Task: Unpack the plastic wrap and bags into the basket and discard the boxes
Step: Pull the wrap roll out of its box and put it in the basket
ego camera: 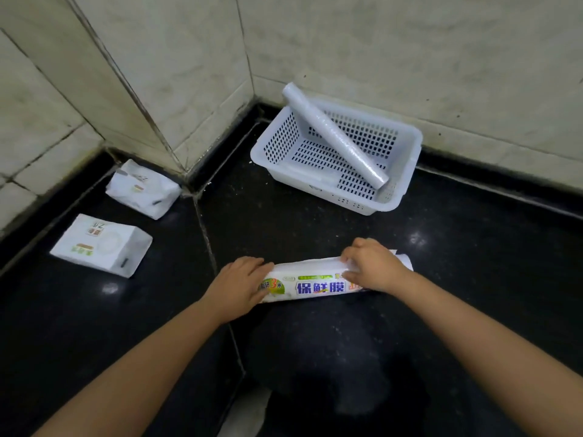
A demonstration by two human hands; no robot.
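A long white plastic wrap box [315, 280] with blue print lies across the black counter in front of me. My left hand [239, 287] grips its left end. My right hand [372, 266] pinches the top flap near its right end, where a white roll end pokes out. A white perforated basket [400, 190] stands in the far corner. One roll of plastic wrap [334, 134] leans diagonally in it, its upper end resting over the back left rim.
Two white boxes lie at the left: one [143, 190] by the wall corner, another [102, 244] nearer me. Tiled walls close off the back and left. A white scrap [249, 411] lies at the bottom edge.
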